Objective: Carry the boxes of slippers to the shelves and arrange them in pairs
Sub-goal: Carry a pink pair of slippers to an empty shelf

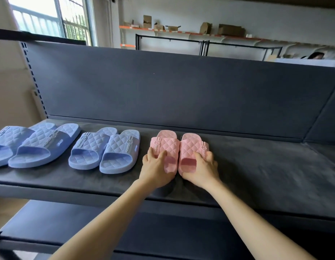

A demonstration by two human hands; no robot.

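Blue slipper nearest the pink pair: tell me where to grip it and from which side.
Probably pinch the blue slipper by its quilted strap, coming from the shelf front: its open toe faces you, so fingers slide under, thumb on top.

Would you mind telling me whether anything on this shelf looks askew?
Slightly: in the far-left blue pair one slipper lies partly over the other, and the middle blue pair overlaps a little too. The pink pair, gripped by the left hand and right hand, sits neatly side by side.

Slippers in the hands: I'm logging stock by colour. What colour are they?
The slippers are pink, quilted in diamonds; the head view shows it best.
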